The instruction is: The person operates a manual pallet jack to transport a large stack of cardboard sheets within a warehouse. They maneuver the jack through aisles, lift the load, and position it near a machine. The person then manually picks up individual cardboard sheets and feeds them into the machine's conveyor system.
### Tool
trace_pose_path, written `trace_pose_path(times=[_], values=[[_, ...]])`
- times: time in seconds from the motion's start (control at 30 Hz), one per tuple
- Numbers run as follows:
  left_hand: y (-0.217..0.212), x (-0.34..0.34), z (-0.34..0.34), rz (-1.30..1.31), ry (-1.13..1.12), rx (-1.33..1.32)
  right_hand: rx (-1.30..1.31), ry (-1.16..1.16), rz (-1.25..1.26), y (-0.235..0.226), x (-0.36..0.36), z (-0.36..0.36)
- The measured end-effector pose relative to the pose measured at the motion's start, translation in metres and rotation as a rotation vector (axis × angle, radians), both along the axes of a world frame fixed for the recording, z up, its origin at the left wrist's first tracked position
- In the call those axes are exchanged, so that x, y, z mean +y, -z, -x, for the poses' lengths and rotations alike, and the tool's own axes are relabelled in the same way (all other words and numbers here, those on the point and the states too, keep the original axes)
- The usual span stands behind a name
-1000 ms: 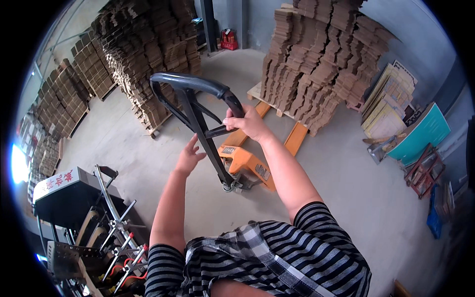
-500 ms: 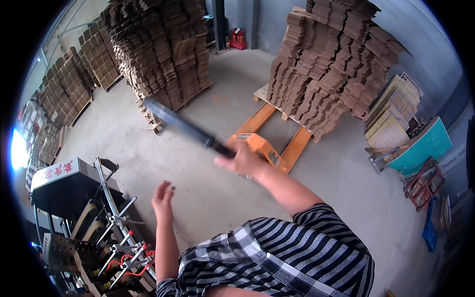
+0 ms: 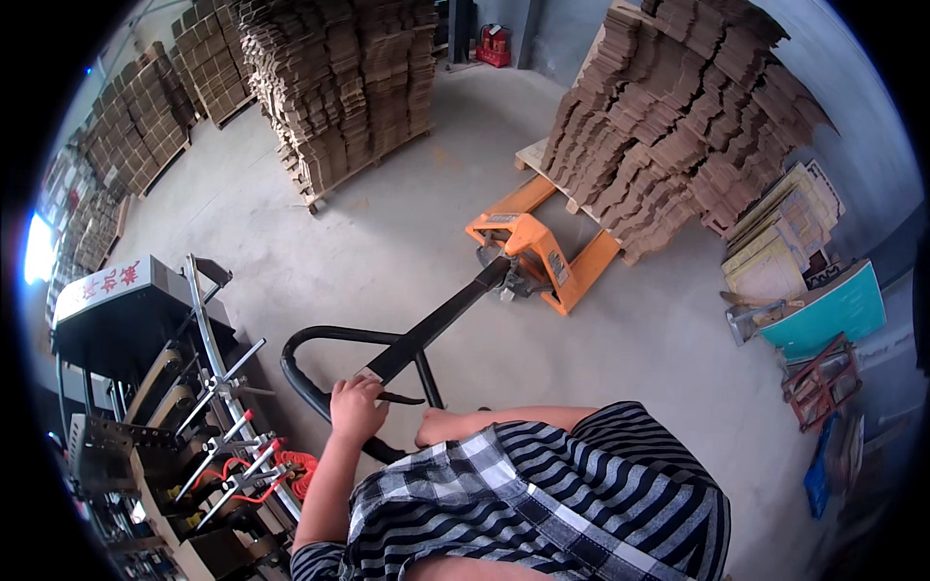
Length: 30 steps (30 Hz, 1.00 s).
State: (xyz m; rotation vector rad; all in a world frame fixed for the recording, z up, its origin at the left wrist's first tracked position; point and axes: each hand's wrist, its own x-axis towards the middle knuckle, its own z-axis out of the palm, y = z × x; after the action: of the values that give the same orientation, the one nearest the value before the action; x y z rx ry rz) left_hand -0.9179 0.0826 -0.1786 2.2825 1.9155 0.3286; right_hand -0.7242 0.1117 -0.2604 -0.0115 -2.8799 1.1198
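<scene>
An orange pallet jack (image 3: 566, 274) stands with its forks under a wooden pallet (image 3: 534, 160) piled with brown cardboard sheets (image 3: 668, 136). Its black pull handle (image 3: 426, 335) slopes down toward me and ends in a loop. Curled around the handle near a small black lever is my left hand (image 3: 356, 412). My right hand (image 3: 444, 427) is closed on the near right side of the loop, partly hidden by my sleeve.
A machine with metal rods and red hoses (image 3: 208, 426) stands close on my left. Another loaded pallet (image 3: 339, 107) is at the back. Along the right wall lean flat boards (image 3: 790, 232), a teal panel (image 3: 833, 310) and a red metal frame (image 3: 821, 382). A red fire extinguisher (image 3: 494, 46) stands far back.
The pallet jack's handle has come down toward me and swung into full view. My left hand, free before, now grips it. My right hand has drawn back near my body.
</scene>
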Motion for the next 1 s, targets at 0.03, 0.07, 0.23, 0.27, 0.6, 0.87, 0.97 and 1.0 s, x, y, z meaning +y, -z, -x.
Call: trace_pose_path(times=[0.03,0.07,0.23,0.27,0.6,0.87,0.97,1.0], values=[[-0.006,0.002,-0.008,0.030,-0.017,-0.024,-0.081,0.053,0.003,-0.009,0.001,-0.001],[-0.011,0.010,-0.010,0.024,-0.009,-0.039,-0.162,0.105,0.008,-0.015,0.001,-0.002],[-0.033,0.034,-0.026,-0.131,0.018,-0.032,-0.461,0.256,0.163,-0.091,0.018,-0.005],[-0.023,0.032,-0.026,-0.113,0.013,-0.034,-0.470,0.275,0.172,-0.081,0.014,-0.004],[0.096,-0.039,0.004,0.277,0.022,0.143,-0.532,0.069,0.509,0.064,-0.027,0.003],[0.008,0.024,-0.012,-0.168,-0.112,-0.050,-0.513,0.663,0.527,-0.086,0.001,0.006],[0.031,-0.009,-0.014,-0.055,-0.164,-0.058,-0.295,0.520,0.222,-0.045,-0.032,0.001],[0.073,-0.026,-0.011,-0.045,-0.189,-0.020,-0.282,0.438,0.180,-0.030,-0.040,0.004]])
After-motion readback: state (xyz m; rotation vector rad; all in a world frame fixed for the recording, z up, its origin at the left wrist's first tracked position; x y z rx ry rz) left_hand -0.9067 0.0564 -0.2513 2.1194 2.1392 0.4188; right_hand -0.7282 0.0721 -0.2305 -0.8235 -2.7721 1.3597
